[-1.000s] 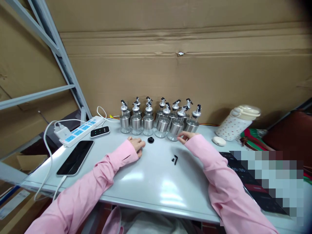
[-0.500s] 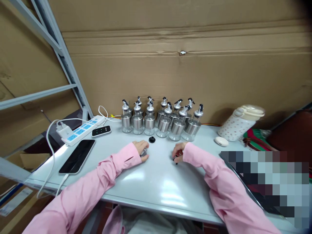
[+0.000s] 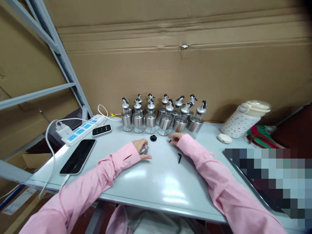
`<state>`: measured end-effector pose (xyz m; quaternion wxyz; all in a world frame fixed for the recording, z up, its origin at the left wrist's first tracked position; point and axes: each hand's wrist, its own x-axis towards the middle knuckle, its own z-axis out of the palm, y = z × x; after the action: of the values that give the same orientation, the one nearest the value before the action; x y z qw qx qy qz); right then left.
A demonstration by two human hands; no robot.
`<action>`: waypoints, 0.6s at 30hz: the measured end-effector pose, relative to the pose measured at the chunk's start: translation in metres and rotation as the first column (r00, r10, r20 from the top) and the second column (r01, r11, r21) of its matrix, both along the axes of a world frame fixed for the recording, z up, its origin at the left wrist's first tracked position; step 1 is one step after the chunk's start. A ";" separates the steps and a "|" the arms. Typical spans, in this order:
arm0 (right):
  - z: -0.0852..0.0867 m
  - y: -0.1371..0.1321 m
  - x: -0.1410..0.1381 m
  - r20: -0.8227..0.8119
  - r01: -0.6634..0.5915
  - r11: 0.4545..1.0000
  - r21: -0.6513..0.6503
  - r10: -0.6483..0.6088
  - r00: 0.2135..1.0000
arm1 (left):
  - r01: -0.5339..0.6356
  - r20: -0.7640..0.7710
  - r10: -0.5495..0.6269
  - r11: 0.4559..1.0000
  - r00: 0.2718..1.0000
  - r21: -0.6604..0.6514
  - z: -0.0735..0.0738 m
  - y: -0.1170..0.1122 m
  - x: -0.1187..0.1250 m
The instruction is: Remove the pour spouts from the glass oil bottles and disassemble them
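Observation:
My left hand (image 3: 141, 149) rests on the pale table (image 3: 156, 182), curled round a small silver metal part (image 3: 144, 149). My right hand (image 3: 175, 137) is further back, fingers pinched on a tiny black piece near the black round cap (image 3: 153, 138). A thin black lever piece (image 3: 179, 158) lies on the table beside my right sleeve. Behind stand several steel-and-glass dispenser bottles (image 3: 165, 121) with black-tipped spouts.
At the left lie a phone (image 3: 78, 156), a white-blue power strip (image 3: 78, 130) with cables and a black remote (image 3: 101, 130). At the right stand a spotted white flask (image 3: 243, 119) and a white oval thing (image 3: 224, 138). Cardboard forms the back wall; a metal rack stands left.
My right hand came from the bottles down to the small black pieces, then moved up toward the black cap, with one black piece gone from the table. My left hand closed round the silver part.

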<state>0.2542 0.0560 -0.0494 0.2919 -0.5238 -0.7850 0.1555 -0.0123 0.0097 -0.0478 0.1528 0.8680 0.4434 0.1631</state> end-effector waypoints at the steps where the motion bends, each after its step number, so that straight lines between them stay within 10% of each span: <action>1: 0.001 -0.001 0.005 -0.008 0.015 0.999 -0.040 -0.015 1.000 | 0.005 0.004 -0.005 1.000 1.000 0.003 0.000 0.000 -0.001; 9: -0.001 -0.025 0.021 -0.013 -0.076 0.937 -0.342 0.077 0.997 | 0.011 0.107 -0.024 0.993 0.994 0.119 0.005 0.000 -0.004; 18: 0.013 -0.036 0.004 -0.065 -0.073 0.946 -0.317 0.055 0.996 | -0.077 0.311 0.043 0.992 0.950 0.098 0.018 -0.008 0.008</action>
<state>0.2584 0.0196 -0.0367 0.2197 -0.5338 -0.7578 0.3042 -0.0042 0.0017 -0.0296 0.1674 0.8251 0.4308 0.3251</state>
